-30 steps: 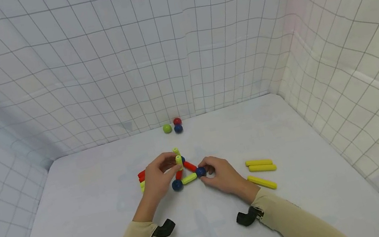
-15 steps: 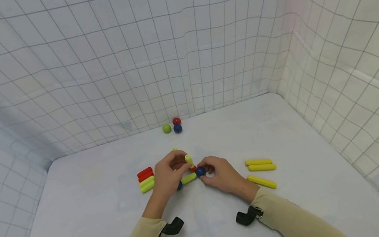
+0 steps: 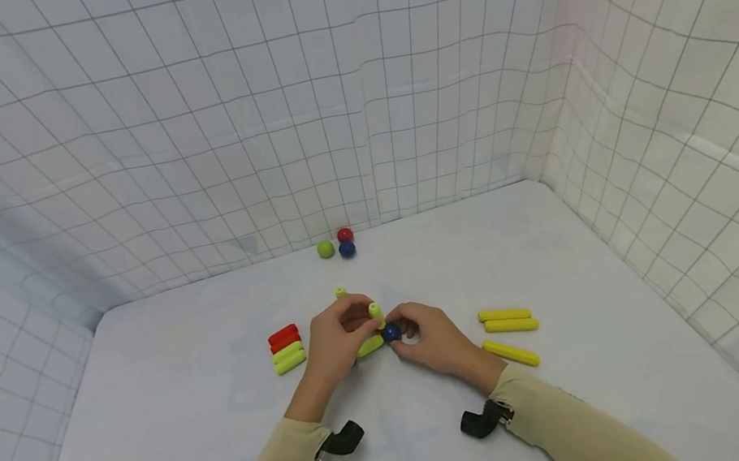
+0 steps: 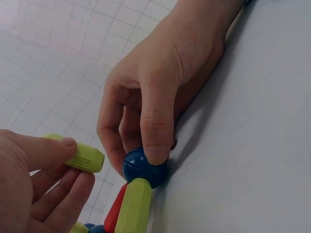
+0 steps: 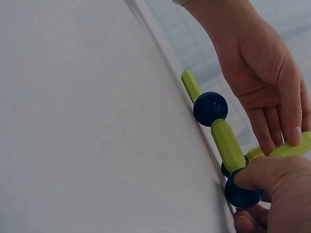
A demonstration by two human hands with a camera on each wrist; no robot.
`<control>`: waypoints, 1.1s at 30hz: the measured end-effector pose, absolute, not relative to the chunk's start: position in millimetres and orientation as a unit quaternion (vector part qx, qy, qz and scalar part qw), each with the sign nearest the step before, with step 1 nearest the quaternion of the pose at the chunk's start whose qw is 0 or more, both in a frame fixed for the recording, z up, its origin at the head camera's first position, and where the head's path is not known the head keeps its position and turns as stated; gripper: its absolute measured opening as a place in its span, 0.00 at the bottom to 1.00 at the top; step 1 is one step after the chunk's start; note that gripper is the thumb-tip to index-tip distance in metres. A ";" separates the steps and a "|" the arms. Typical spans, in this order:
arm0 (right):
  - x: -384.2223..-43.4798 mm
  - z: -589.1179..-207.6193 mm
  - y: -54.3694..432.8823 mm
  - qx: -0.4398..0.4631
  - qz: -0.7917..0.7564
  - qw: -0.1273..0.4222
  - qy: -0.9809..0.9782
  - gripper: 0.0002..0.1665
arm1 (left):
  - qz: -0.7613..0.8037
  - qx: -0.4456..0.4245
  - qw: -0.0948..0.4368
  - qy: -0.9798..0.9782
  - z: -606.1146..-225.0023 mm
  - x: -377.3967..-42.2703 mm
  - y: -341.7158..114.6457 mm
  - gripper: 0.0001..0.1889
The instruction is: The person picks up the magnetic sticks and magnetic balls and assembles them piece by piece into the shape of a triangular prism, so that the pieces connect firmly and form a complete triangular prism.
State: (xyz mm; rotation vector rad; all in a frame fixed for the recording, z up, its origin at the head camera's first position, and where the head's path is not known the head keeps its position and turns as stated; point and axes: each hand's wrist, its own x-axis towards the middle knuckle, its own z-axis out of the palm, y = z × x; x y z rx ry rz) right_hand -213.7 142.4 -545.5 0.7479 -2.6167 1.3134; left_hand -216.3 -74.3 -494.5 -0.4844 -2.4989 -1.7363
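My left hand (image 3: pixel 339 343) pinches a short yellow-green rod (image 4: pixel 85 156) between thumb and fingers, one end pointing at the blue ball (image 4: pixel 141 167). That ball sits at a corner of a joined frame, and my right hand (image 3: pixel 431 339) grips it with thumb and fingertips. A second yellow-green rod (image 5: pixel 228 145) and a red rod (image 4: pixel 114 211) run out from it. The yellow-green one ends at another blue ball (image 5: pixel 210 108), from which a further yellow-green rod (image 5: pixel 191 86) sticks out. In the head view my left hand hides much of the frame.
Left of the hands lie red rods (image 3: pixel 284 339) and yellow-green rods (image 3: pixel 289 358). On the right are several yellow rods (image 3: pixel 507 326). A green ball (image 3: pixel 325 249), a red ball (image 3: pixel 345 235) and a blue ball (image 3: pixel 347 250) stand near the grid-patterned back wall (image 3: pixel 296 153).
My left hand has moved right with the yellow-green rod, up close to the blue ball in my right hand. The right hand has stayed in place.
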 end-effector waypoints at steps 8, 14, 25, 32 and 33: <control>-214.5 -546.5 142.5 0.238 0.441 0.059 -0.863 0.21 | -0.550 -0.147 0.026 -0.821 -494.8 -216.6 -70.6 0.15; -214.9 -546.8 142.2 0.230 0.443 0.052 -0.865 0.20 | -0.538 -0.147 0.025 -0.830 -497.6 -218.1 -67.5 0.14; -213.5 -541.8 141.3 0.230 0.446 0.053 -0.864 0.17 | -0.522 -0.154 0.018 -0.839 -500.9 -218.3 -64.8 0.13; -213.5 -542.7 142.1 0.238 0.451 0.058 -0.858 0.16 | -0.510 -0.152 0.014 -0.847 -501.0 -219.5 -63.4 0.13; -213.6 -543.1 142.1 0.239 0.452 0.057 -0.858 0.16 | -0.509 -0.151 0.013 -0.847 -500.7 -219.2 -63.2 0.13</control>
